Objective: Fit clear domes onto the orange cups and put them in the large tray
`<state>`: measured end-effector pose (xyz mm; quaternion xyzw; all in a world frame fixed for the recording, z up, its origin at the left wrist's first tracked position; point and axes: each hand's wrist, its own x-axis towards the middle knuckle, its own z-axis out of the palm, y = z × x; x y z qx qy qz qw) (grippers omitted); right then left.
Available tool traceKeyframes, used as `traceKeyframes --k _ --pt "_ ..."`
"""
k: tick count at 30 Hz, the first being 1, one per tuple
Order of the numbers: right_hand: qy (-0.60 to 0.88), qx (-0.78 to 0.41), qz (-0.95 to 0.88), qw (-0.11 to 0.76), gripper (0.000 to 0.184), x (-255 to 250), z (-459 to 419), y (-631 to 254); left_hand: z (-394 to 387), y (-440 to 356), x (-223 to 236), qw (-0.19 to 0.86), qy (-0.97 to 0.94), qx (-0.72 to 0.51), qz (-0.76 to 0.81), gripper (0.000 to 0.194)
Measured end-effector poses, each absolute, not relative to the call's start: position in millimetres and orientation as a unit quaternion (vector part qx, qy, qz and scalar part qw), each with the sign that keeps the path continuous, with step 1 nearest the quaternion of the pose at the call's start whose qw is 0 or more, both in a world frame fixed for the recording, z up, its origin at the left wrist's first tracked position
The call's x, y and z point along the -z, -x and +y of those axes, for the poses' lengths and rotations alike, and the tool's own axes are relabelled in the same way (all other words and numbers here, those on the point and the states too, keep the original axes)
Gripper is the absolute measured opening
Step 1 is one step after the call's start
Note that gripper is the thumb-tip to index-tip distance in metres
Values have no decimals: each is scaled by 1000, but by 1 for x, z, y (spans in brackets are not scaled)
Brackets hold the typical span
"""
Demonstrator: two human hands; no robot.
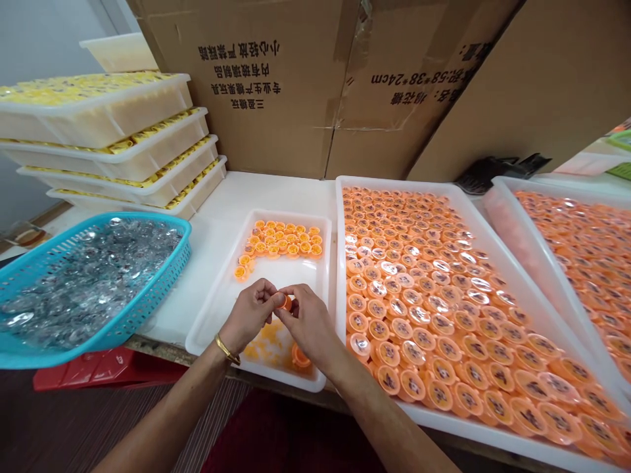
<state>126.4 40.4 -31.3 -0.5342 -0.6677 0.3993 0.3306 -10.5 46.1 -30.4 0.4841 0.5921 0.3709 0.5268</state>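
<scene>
My left hand and my right hand meet over the small white tray. Between their fingertips they pinch a small orange plastic cup, partly covered by the fingers. At the tray's far end stand several orange cups with yellow-orange contents. Two more cups stand apart near the tray's left side. Orange crumbs lie scattered at the near end, and another orange piece sits beneath my right wrist. A gold bracelet circles my left wrist.
A blue basket of clear plastic pieces is at left, above a red stool. Stacked white trays with yellow packets rise behind it. To the right, a large white tray is packed with lidded orange cups. Cardboard boxes stand behind.
</scene>
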Motion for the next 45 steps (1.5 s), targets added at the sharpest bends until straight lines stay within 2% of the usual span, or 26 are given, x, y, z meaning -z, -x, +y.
traceKeyframes --k 7,12,15,18,23,25,29,33,38,41,45 --pt "543 -396 -663 330 17 29 41 -128 41 22 32 577 -458 -370 566 15" --pt "549 -385 -663 334 23 30 41 -128 37 25 25 492 -510 -318 630 26" --pt "532 -385 -675 336 19 31 40 -127 41 17 24 462 -535 -312 635 26" --pt "524 -388 -679 338 14 30 40 -127 47 11 28 503 -506 -351 606 27" --pt "541 -393 -662 339 16 30 42 -129 49 13 32 595 -454 -371 550 21" --pt "548 -390 -657 340 17 30 43 -129 47 17 33 551 -508 -332 572 19" --pt "563 -392 -637 351 22 28 43 -130 42 28 33 383 -643 -217 627 24" --pt "568 -405 -609 376 25 24 42 -131 55 42 26 242 -703 -167 648 21" --pt "547 -526 -534 372 25 24 44 -130 108 57 13 49 -741 -131 657 30" --pt "510 -593 -479 400 24 26 47 -130 137 65 16 -1 -763 -106 637 26" --pt "493 -611 -464 410 25 26 49 -130 155 73 26 -8 -788 -97 608 21"
